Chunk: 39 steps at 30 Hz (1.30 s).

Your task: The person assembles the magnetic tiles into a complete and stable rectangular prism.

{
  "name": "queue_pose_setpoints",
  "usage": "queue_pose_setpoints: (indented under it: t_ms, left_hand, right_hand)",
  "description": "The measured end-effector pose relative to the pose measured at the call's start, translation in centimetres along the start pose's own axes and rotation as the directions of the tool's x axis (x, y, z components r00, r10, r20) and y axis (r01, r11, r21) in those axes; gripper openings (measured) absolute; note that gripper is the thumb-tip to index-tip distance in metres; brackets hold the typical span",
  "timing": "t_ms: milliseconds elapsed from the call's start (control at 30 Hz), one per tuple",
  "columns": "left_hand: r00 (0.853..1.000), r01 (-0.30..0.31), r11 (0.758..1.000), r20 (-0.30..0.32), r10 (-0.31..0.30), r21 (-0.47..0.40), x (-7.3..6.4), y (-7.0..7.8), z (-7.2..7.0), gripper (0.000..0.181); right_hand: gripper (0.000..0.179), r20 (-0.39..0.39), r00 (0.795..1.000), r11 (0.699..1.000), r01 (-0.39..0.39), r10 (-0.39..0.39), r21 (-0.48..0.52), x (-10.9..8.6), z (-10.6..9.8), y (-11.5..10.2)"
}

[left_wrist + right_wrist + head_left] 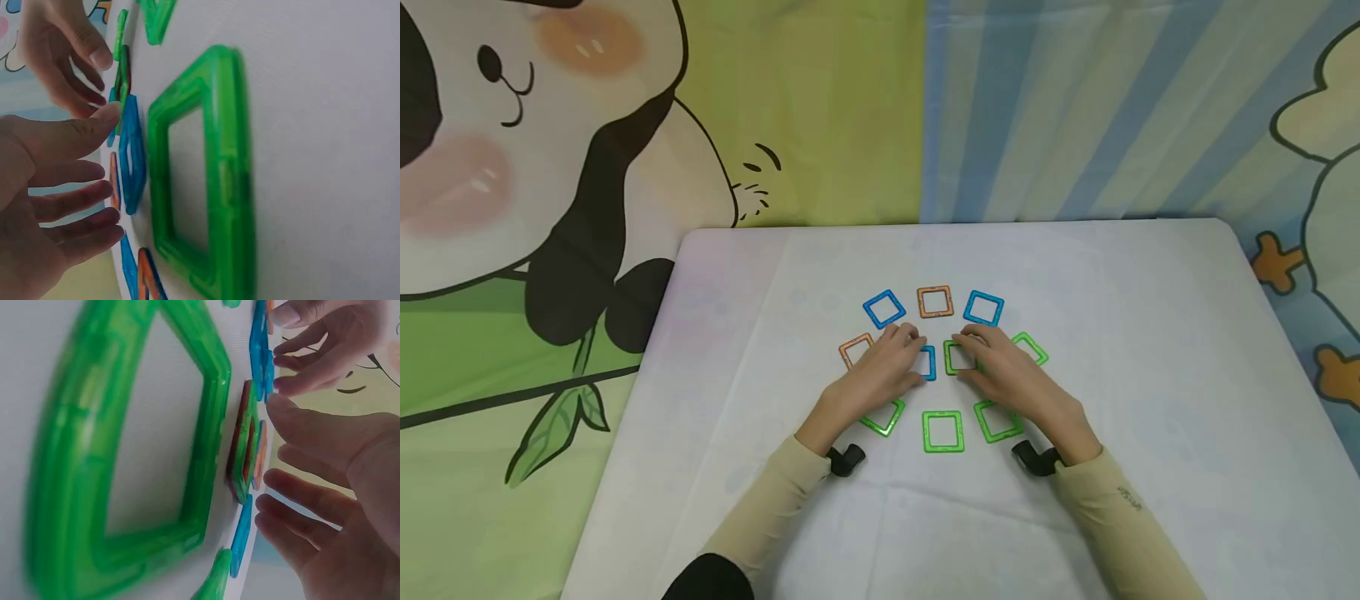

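My left hand (pixel 887 360) is over a blue square frame (pixel 932 363) in the middle of the table, hiding its left part. In the left wrist view its thumb and fingers (pixel 81 206) are spread and loosely bent beside the blue frame (pixel 132 156); nothing is visibly pinched. Opposite it, my right hand (pixel 1003 367) hovers at a green square frame (pixel 949 358) and hides part of it. That green frame (pixel 244 450) has a reddish edge on its underside in the right wrist view. The right fingers (pixel 306 487) look relaxed; contact with the frame cannot be made out.
A loose ring of square frames surrounds the hands: an orange one (pixel 935 315), blue ones (pixel 983 320) and green ones (pixel 943 451) among them. All lie on a white-covered table (pixel 1150 333). Behind stands a cartoon-printed cloth (pixel 835 108). Each wrist wears a black camera mount (pixel 846 460).
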<state>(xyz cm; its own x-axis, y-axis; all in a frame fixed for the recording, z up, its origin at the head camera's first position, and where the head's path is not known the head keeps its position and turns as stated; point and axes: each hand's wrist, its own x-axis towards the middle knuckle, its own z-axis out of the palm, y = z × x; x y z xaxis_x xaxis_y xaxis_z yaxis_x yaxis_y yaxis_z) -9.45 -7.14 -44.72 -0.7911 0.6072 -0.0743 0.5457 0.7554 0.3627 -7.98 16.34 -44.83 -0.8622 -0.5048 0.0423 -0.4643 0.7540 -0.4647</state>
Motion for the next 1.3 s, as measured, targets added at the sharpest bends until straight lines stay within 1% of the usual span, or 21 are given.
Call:
queue_pose_setpoints:
  t_ms: [100, 200, 333, 600, 867, 1067, 1300]
  left_hand:
    - [1.000, -0.012, 0.999, 0.021, 0.011, 0.033, 0.4, 0.0, 0.4, 0.057]
    - [0.999, -0.023, 0.997, 0.044, 0.020, 0.075, 0.6, 0.0, 0.6, 0.054]
    - [0.999, -0.034, 0.993, 0.042, 0.030, 0.110, 1.0, 0.1, 0.7, 0.049]
    - [0.999, -0.023, 0.994, 0.029, 0.020, 0.110, 1.6, 0.0, 0.5, 0.047]
    - [1.000, -0.026, 0.995, 0.019, 0.024, 0.100, 2.1, -0.1, 0.7, 0.045]
    - [1.000, -0.028, 0.996, 0.015, 0.027, 0.090, 2.2, 0.0, 0.7, 0.042]
    - [0.999, -0.030, 0.996, 0.022, 0.029, 0.089, 2.4, 0.1, 0.6, 0.045]
  right_hand:
    - [0.056, 0.015, 0.999, 1.000, 0.030, -0.030, 0.002, 0.4, 0.3, 0.1]
    - [0.054, 0.024, 0.999, 0.999, 0.047, -0.047, -0.024, 0.6, 0.6, 0.1]
    - [0.051, 0.015, 0.999, 0.997, 0.049, -0.049, -0.064, 0.7, 0.7, 0.1]
    - [0.050, 0.006, 0.998, 0.995, 0.058, -0.058, -0.077, 1.2, 0.7, 0.1]
    - [0.050, -0.006, 0.998, 0.993, 0.067, -0.068, -0.093, 1.4, 0.8, 0.1]
    - [0.049, -0.003, 0.999, 0.994, 0.054, -0.054, -0.092, 1.6, 0.9, 0.1]
    - [0.049, 0.004, 0.999, 0.996, 0.035, -0.035, -0.082, 1.8, 1.0, 0.0]
